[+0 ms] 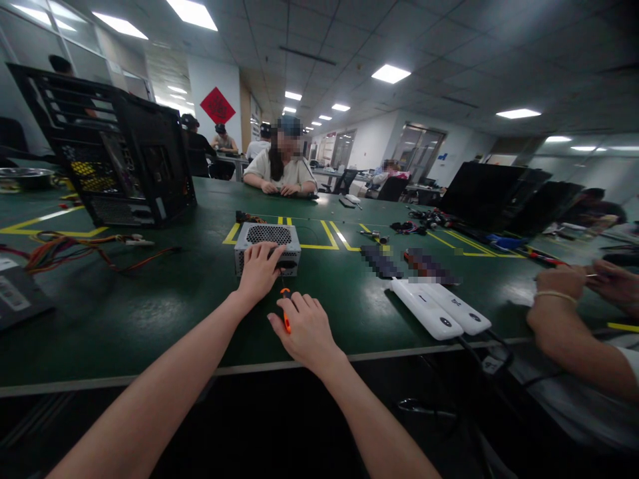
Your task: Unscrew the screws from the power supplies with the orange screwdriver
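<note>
A grey metal computer power supply with a honeycomb vent on top sits on the green table in front of me. My left hand is draped over its near side, fingers bent against the casing beside the black socket. A screwdriver with an orange and black handle is in my right hand, gripped by the thumb and fingers. Its shaft points away from me at the near face of the power supply; the tip is too small to make out. A bundle of cables lies behind the casing.
To the left stands a black computer case, with loose coloured cables and another power supply nearer. White power banks lie right. A co-worker's hands work at the far right; another person sits opposite.
</note>
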